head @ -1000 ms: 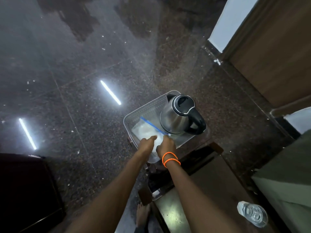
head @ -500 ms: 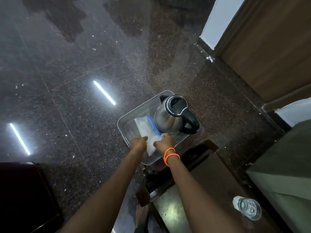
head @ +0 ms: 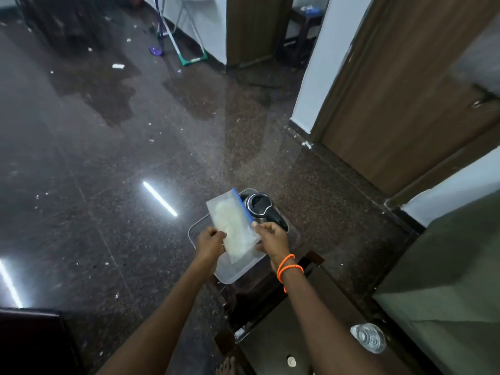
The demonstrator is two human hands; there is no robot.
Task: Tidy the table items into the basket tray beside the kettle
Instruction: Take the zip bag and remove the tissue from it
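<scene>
Two hands grasp one clear bag: left hand pinches its left edge, right hand its blue-zip side. Bag is raised above the tray. Kettle stands in the tray behind.

Clear plastic bag with blue zip strip; beside it, a translucent plastic basket tray — brushed-metal kettle, glossy black lid — polished speckled stone floor.

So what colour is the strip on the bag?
Blue, along the top edge of the bag; the head view shows it.
</scene>
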